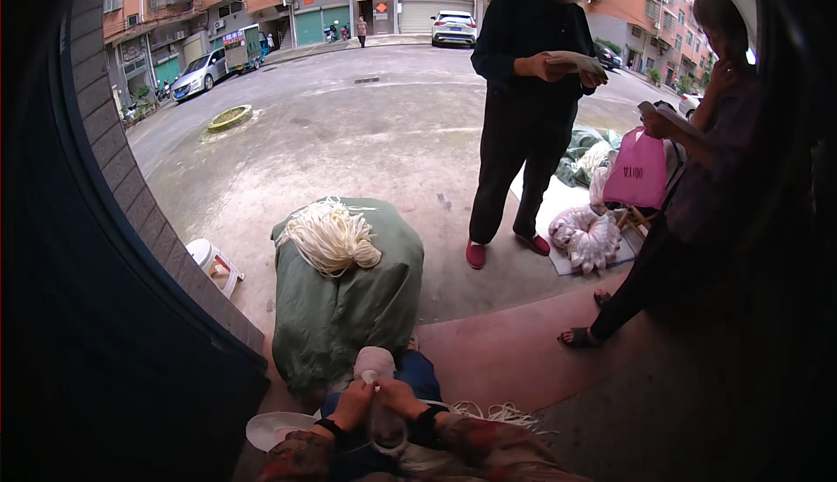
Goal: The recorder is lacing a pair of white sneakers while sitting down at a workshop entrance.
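Note:
Close together over my lap, my left hand (pixel 353 403) and my right hand (pixel 398 397) have their fingers closed, thumbs nearly meeting, on a small piece of whitish material. A rounded, pale pinkish-white bundle (pixel 375 361) sits just beyond the fingertips and seems joined to that material. Below the hands, between my wrists, lies a pale, partly see-through rounded thing (pixel 388 431); its kind is unclear. In front of my knees stands a big stuffed green sack (pixel 349 321), topped by a tied bunch of cream-white cords (pixel 330 236).
White cords (pixel 501 414) trail right of my lap; a white round lid or dish (pixel 275 430) is at left. A white stool (pixel 216 264) stands by the wall. One person (pixel 527 116) stands ahead, another (pixel 697 159) at right, near a pink bag (pixel 636 171) and a netted bundle (pixel 586 236).

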Tool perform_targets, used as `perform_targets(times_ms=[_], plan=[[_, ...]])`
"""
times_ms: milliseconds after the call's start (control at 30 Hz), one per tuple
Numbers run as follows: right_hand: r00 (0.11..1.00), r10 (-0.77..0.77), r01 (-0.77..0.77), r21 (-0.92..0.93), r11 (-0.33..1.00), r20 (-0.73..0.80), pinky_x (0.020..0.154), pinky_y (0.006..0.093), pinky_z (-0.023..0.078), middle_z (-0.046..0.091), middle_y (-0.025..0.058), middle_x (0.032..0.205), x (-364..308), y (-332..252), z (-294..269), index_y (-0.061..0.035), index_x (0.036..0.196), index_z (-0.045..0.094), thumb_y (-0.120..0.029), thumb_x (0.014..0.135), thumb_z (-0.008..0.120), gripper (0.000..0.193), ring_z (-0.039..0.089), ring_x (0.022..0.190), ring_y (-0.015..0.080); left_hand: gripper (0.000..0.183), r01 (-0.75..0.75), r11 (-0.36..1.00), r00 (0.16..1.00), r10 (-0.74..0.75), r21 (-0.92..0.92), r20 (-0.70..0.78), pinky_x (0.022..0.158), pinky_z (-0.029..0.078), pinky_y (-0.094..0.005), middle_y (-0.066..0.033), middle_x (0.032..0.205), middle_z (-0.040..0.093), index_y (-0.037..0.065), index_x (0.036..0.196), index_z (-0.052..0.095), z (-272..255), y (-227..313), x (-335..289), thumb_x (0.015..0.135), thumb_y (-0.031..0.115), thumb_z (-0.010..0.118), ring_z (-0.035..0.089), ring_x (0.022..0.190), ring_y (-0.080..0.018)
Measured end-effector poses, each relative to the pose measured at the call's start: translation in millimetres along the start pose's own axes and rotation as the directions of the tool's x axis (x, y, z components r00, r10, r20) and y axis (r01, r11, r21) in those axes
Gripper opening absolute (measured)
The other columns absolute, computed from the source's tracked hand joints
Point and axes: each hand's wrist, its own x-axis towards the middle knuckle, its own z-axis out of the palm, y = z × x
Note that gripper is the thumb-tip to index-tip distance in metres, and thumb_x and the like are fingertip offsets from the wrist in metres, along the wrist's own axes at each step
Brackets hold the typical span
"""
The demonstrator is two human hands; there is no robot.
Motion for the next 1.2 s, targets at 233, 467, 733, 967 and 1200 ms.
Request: perform_targets(times_ms=[233,467,733,967,1200], plan=[[0.977,0.201,-0.212,0.281,0.936,0.065,0.073,0.0394,0.047,0.062,0.0183,0.088,2.2,6.7,6.8,-0.0039,0.096,0.06,-0.016,0.076,0.054,0.024,0.06,0.084,0.0341,0.01,0.073,0.993,0.997,-0.072,-0.089,0.02,0.065,0.046,-0.0419,-0.0154,0.082,0.055,0.004,0.083,0.055,-10.3,2.4,-1.9,0.075,0.008,0.055,0.056,0.078,-0.0338],[0.983,0.054,-0.076,0.118,0.99,0.177,0.078,0.038,0.046,0.061,0.0188,0.094,-12.3,10.2,-23.9,-0.0033,0.102,0.057,-0.02,0.077,0.056,0.03,0.059,0.089,0.034,0.005,0.025,0.996,0.999,-0.029,0.081,0.044,0.064,0.045,-0.0421,-0.0161,0.079,0.053,0.003,0.075,0.052,-9.9,-15.4,-7.0,0.071,0.004,0.051,0.054,0.076,-0.0341],[0.869,0.307,-0.457,0.389,0.8,0.389,0.065,0.0255,0.046,0.06,0.0041,0.083,-72.6,55.6,-111.9,-0.0034,0.103,0.059,-0.027,0.08,0.065,0.033,0.056,0.076,0.0107,0.013,0.757,0.634,0.37,-0.616,-0.158,-0.696,0.07,0.041,-0.0358,-0.0121,0.08,0.049,0.0,0.088,0.046,-154.2,-212.2,-151.2,0.088,0.008,0.037,0.05,0.077,-0.0226],[0.826,0.563,-0.209,0.937,0.28,0.016,0.054,0.025,0.044,0.052,0.0002,0.065,-105.6,50.5,-212.5,-0.0039,0.094,0.059,-0.015,0.086,0.058,0.014,0.049,0.056,0.0103,0.038,0.27,0.576,-0.295,-0.713,-0.772,-0.636,0.068,0.044,-0.0268,-0.0077,0.098,0.053,0.004,0.121,0.042,-355.1,-286.0,-371.3,0.086,0.013,0.052,0.052,0.08,-0.0165],[0.824,0.5,0.326,0.945,-0.037,-0.265,0.064,0.0299,0.043,0.037,-0.0011,0.057,-117.8,46.0,-326.8,-0.007,0.096,0.053,-0.018,0.089,0.052,0.013,0.041,0.053,0.0112,0.022,0.408,0.65,-0.136,-0.651,-0.642,-0.746,0.061,0.039,-0.0225,-0.0003,0.081,0.052,0.005,0.102,0.055,-419.2,-282.3,-421.6,0.09,0.022,0.049,0.047,0.072,-0.0101]])
